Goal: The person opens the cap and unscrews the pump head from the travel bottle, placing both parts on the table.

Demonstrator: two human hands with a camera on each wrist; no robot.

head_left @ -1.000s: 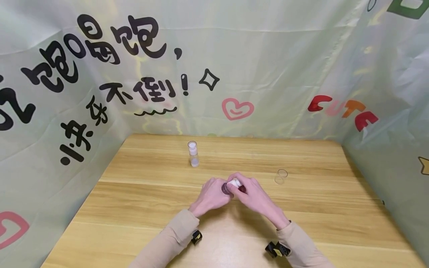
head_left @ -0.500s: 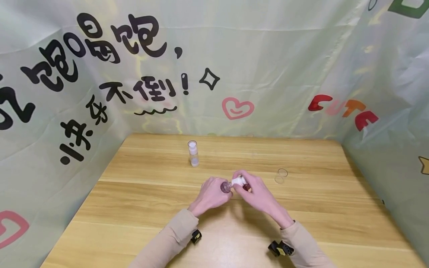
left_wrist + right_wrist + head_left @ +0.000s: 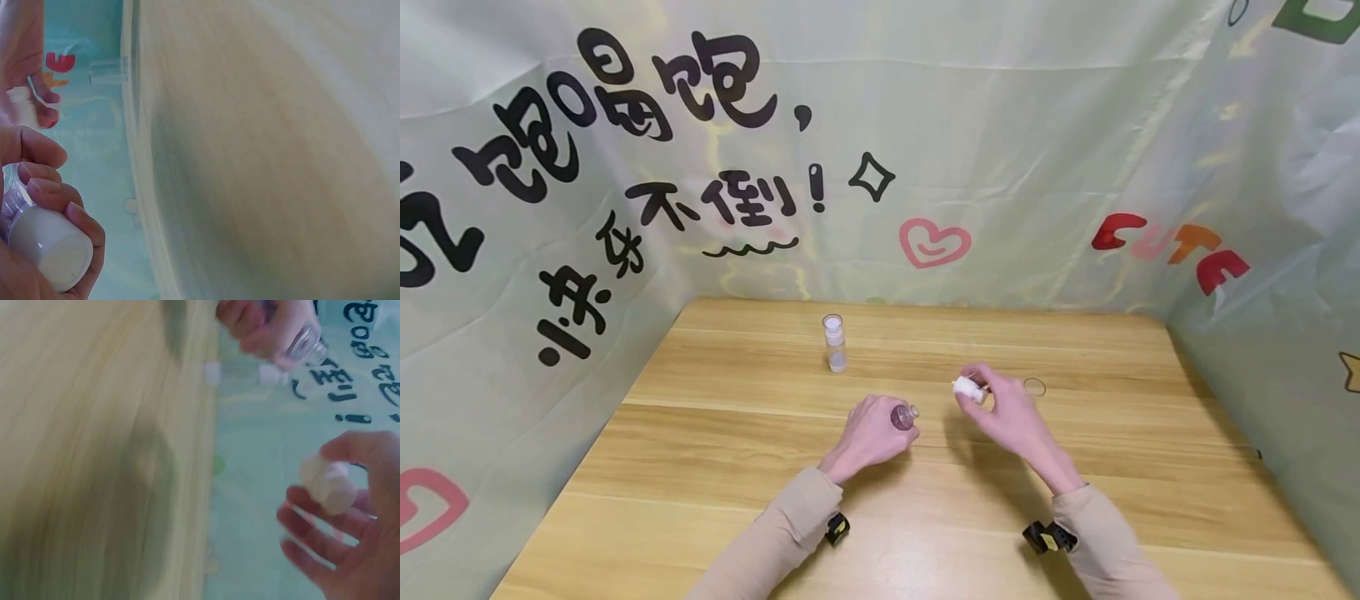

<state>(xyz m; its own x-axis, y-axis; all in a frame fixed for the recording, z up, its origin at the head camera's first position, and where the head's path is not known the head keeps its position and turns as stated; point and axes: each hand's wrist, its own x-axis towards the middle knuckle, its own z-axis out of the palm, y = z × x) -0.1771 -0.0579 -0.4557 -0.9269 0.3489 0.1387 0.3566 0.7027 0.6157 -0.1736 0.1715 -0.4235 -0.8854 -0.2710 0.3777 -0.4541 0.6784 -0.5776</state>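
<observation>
My left hand grips a small clear bottle; its open neck points up and right in the head view. The left wrist view shows the bottle's white base below my curled fingers. My right hand pinches a white pump top between thumb and fingers, apart from the bottle and to its right. In the right wrist view the white pump top looks blurred. Behind my right hand a clear cap stands on the table, partly hidden.
A second small bottle, clear with white parts, stands upright at the back left of the wooden table. Printed fabric walls enclose the table at the back and both sides.
The white pump top has come away from the bottle. My right hand has carried it right and farther back. The left hand with the bottle has stayed nearly in place.
</observation>
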